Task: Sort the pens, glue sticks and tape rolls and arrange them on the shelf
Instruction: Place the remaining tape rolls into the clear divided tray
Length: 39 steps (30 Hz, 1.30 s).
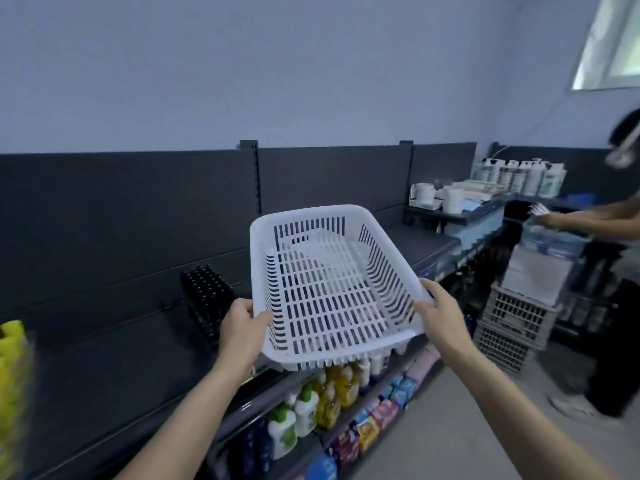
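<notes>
I hold a white slotted plastic basket [329, 292] in the air above the dark shelf [114, 368]. My left hand [242, 327] grips its near left rim, thumb over the edge. My right hand [440, 313] grips the near right rim. The basket tilts away from me and looks empty. A black block of upright dark sticks [204, 299] stands on the shelf just left of my left hand. No tape rolls show.
Yellow items [10, 368] sit at the shelf's far left, blurred. Bottles and packets [322, 396] fill the lower shelves. Another person [595, 216] works at the right by stacked white crates [512, 323]. White pump bottles [519, 174] line the far shelf.
</notes>
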Each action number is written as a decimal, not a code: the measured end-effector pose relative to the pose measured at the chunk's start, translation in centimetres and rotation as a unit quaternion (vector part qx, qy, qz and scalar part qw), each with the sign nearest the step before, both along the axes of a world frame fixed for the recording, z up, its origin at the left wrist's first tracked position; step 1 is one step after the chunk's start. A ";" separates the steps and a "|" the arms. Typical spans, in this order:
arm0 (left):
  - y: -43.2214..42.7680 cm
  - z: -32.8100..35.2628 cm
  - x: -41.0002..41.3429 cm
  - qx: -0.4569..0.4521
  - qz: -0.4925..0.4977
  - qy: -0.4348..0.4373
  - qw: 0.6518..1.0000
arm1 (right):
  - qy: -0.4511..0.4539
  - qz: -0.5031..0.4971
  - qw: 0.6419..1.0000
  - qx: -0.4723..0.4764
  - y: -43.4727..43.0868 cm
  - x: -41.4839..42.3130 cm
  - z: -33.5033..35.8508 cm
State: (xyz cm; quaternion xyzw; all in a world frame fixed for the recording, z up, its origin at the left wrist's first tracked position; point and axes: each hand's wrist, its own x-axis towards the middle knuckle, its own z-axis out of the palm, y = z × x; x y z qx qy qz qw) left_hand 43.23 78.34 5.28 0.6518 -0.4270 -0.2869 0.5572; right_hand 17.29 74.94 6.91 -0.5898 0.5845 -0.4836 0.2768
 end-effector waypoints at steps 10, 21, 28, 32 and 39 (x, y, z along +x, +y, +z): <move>-17.4 -0.4 -11.2 -0.012 -0.050 -0.031 0.998 | -0.010 -0.059 0.998 0.001 -15.2 -11.5 -0.5; -35.5 0.6 -20.6 -0.009 -0.073 -0.091 0.993 | -0.035 -0.087 0.996 0.003 -34.9 -20.5 -0.7; -42.8 -0.9 -22.8 0.023 -0.040 -0.103 0.994 | -0.048 0.002 0.999 0.022 -49.2 -22.1 -3.0; -45.2 -1.5 -24.1 0.047 0.014 -0.113 0.992 | -0.065 0.058 0.995 0.051 -56.4 -22.1 -4.3; -45.4 -4.8 -24.8 0.221 0.138 -0.335 0.906 | -0.035 0.129 0.988 0.080 -62.1 -20.2 -7.7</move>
